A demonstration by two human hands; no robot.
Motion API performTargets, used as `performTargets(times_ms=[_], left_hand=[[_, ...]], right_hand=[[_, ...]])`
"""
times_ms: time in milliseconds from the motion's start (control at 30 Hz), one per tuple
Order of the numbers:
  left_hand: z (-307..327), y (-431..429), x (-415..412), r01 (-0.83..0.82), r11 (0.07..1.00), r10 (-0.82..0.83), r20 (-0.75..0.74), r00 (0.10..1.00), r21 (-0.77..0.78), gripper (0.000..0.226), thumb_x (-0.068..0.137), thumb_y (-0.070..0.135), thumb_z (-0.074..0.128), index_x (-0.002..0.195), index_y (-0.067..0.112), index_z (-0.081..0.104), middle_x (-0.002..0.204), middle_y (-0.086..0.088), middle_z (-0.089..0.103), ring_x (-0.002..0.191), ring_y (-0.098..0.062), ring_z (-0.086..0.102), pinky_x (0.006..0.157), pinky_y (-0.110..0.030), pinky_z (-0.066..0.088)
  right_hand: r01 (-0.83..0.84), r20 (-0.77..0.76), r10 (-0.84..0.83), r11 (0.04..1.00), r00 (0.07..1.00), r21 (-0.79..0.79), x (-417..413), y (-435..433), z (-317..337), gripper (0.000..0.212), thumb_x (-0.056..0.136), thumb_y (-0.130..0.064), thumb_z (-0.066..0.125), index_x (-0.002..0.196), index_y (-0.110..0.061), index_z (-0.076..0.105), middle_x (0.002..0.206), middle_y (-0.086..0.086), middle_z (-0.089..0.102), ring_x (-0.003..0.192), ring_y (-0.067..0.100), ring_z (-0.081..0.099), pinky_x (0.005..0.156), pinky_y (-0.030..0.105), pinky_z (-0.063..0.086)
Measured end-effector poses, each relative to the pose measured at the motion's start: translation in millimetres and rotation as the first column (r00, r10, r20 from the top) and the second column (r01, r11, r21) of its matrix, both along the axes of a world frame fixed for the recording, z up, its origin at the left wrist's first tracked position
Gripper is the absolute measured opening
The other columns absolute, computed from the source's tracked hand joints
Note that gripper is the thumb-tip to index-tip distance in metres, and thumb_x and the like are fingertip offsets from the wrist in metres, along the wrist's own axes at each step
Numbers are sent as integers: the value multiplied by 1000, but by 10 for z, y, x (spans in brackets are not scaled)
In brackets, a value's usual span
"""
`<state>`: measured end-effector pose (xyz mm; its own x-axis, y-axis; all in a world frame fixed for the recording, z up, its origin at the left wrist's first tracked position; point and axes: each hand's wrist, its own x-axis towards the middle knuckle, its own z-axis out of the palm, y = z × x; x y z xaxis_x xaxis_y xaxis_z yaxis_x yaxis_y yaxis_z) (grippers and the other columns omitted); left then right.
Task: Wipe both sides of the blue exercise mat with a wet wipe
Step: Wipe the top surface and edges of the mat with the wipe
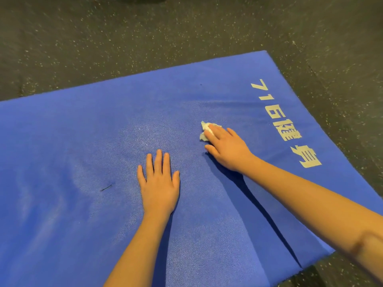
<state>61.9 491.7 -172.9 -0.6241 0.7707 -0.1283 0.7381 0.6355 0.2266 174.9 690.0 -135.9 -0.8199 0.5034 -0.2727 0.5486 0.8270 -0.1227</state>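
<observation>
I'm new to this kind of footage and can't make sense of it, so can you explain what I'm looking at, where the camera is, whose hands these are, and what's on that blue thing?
There is no machine here. One camera sits on a person's head and looks forward and down, so you see their own two bare arms reaching out. A blue exercise mat with pale lettering lies on a dark speckled floor. The left hand lies flat on the mat, fingers straight, holding nothing. The right hand presses a crumpled white wet wipe against the mat under its fingers, near the lettering. A small dark mark shows left of the left hand.
</observation>
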Motion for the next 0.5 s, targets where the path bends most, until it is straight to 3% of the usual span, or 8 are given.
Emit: performTargets(times_ms=[67,133,200,300,367,500], left_hand=[[1,2,0,1,1000,-1,-8,1000,-1,64,94,47,24,145,14,43,153,-7,37,143,-31,29,114,-55,21],[-6,6,5,5,1000,-5,-21,1000,4,63,93,46,26,144,13,45,153,-7,38,143,-31,31,114,-54,19],[-8,9,5,10,1000,-10,-37,999,14,63,93,46,26,143,13,46,152,-8,40,142,-32,32,113,-53,18],[2,13,0,1,1000,-1,-30,1000,15,64,93,46,26,143,13,46,152,-8,40,142,-32,31,114,-56,21],[18,20,-1,-6,1000,6,-16,1000,23,64,92,46,26,141,12,48,150,-9,42,141,-33,33,112,-58,23],[49,90,-112,28,996,-26,-25,999,86,62,87,43,33,131,6,56,139,-14,52,133,-38,42,107,-60,31]], right_hand=[[-22,-43,20,999,999,-44,-73,-145,-18,70,92,-55,19,146,-12,29,157,7,19,141,26,21,110,41,26],[-215,-47,211,972,976,-93,-5,-269,-39,73,89,-57,18,145,-13,32,156,7,22,141,26,24,110,40,27],[-283,-38,281,957,959,-60,72,-186,-28,69,90,-54,20,146,-16,34,155,6,25,141,24,26,110,43,25],[-2,-49,0,999,999,-33,30,6,4,68,90,-52,15,147,-17,29,155,3,23,142,22,24,110,44,24],[89,-56,-92,995,994,-52,-8,2,-23,75,88,-56,12,149,-14,24,156,5,21,142,24,20,110,42,25],[-185,-87,175,975,981,-121,130,-249,-50,73,90,-56,21,147,-11,29,157,7,19,143,26,19,112,39,26]])
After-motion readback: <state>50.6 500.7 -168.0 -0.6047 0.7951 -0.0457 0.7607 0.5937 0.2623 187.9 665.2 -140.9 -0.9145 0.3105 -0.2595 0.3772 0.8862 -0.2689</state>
